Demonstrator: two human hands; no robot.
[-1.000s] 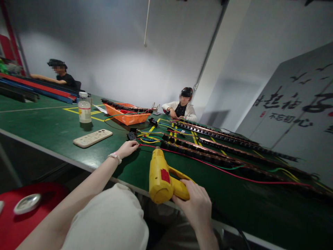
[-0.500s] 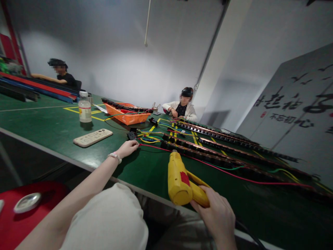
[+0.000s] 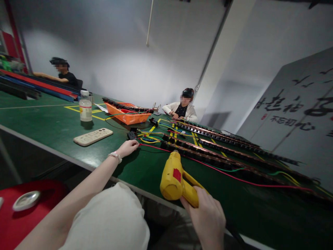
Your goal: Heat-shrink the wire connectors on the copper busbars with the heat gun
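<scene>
My right hand (image 3: 205,211) is wrapped round the handle of a yellow heat gun (image 3: 172,178), whose nozzle points away from me toward the long dark strips. My left hand (image 3: 128,148) pinches the end of a red wire (image 3: 153,147) low over the green table (image 3: 109,163). Just beyond those fingers lies a black connector (image 3: 131,134) with yellow, green and blue wires (image 3: 151,139) beside it. Long black strips with copper-coloured bars (image 3: 203,152) stretch from there to the right. The red wire runs along the near side of the strips.
An orange basket (image 3: 127,118) holds a dark strip behind the connector. A phone-shaped beige object (image 3: 93,137) and a bottle (image 3: 85,107) stand to the left. A person (image 3: 183,107) sits across the table, another (image 3: 65,74) at the far left. A red stool (image 3: 33,215) is at lower left.
My right hand and the heat gun have moved slightly left, and the gun is turned a little. My left hand stays on the wire. The person across has lowered one hand.
</scene>
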